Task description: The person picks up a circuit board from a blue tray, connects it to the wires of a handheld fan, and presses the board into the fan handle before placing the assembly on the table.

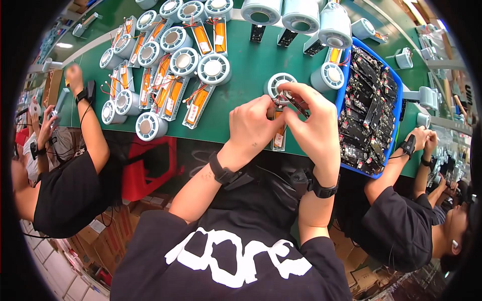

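Nearest the body, the left hand (253,125) pinches the pale grey plastic unit with a round speaker-like head and an orange strip in its long tray (279,113), steadying it on the green work mat (246,75), while the right hand (314,125) closes its fingertips on a small dark circuit board (296,103) held against the unit's round head, apparently to seat it. Right of the unit lies the blue plastic bin of dark circuit boards (396,100) — within easy reach — and beyond it, to the left, finished-looking grey units lie in rows (170,65).
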The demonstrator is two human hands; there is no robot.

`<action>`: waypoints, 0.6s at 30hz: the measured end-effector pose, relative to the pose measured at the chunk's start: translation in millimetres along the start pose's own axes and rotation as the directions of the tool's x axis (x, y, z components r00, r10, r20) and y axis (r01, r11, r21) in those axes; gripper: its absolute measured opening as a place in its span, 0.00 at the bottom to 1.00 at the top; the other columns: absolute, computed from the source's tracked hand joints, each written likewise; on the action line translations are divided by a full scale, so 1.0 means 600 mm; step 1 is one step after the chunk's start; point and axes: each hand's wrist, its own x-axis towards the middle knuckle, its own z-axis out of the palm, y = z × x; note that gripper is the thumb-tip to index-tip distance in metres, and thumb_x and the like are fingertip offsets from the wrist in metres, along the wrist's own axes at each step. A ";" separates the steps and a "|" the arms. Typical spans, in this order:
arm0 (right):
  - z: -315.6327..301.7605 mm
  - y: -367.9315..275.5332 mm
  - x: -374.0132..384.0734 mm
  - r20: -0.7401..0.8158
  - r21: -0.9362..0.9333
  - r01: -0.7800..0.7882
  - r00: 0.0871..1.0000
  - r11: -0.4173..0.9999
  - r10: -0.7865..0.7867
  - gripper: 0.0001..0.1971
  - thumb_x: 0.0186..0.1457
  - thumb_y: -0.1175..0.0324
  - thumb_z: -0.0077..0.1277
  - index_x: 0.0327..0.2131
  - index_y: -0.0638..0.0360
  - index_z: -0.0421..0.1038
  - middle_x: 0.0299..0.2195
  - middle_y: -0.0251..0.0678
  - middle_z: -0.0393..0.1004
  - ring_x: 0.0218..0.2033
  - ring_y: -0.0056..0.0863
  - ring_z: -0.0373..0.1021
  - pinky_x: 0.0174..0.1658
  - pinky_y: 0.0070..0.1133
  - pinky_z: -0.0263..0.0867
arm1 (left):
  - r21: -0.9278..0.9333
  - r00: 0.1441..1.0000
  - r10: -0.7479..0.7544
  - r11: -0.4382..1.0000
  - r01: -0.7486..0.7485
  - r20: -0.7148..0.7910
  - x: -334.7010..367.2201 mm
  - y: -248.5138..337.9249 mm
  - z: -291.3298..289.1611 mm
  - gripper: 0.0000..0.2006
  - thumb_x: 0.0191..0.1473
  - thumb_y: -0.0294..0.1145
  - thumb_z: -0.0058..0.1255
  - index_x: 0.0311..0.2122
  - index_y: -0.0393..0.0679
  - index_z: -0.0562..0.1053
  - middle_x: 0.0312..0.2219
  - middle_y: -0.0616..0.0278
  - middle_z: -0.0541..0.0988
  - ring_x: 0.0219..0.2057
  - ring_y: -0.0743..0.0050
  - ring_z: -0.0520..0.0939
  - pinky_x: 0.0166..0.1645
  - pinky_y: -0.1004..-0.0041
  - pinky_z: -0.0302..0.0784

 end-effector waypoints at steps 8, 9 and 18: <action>0.004 0.007 -0.012 0.052 -0.181 0.044 0.998 0.982 -0.035 0.20 0.48 0.82 0.57 0.47 0.60 0.76 0.37 0.40 0.81 0.37 0.31 0.78 0.42 0.24 0.73 | -0.027 1.000 0.018 0.999 -0.018 0.005 -0.002 -0.002 0.004 0.14 0.44 0.33 0.65 0.24 0.40 0.68 0.20 0.58 0.75 0.22 0.51 0.78 0.25 0.60 0.72; 0.007 0.013 -0.014 0.032 -0.191 0.063 0.998 0.980 -0.058 0.20 0.48 0.82 0.57 0.47 0.60 0.76 0.37 0.40 0.81 0.35 0.30 0.78 0.40 0.23 0.73 | -0.031 1.000 0.026 0.999 -0.025 0.004 -0.003 -0.003 0.004 0.14 0.44 0.32 0.64 0.24 0.40 0.68 0.20 0.58 0.75 0.22 0.51 0.78 0.25 0.60 0.72; -0.006 0.013 -0.013 -0.051 0.005 -0.131 0.990 0.991 0.131 0.18 0.47 0.83 0.54 0.44 0.61 0.77 0.27 0.29 0.74 0.24 0.14 0.66 0.28 0.15 0.63 | 0.071 0.985 0.173 0.983 -0.171 -0.023 -0.022 0.005 0.007 0.14 0.43 0.31 0.66 0.29 0.41 0.70 0.25 0.57 0.78 0.23 0.53 0.80 0.27 0.62 0.75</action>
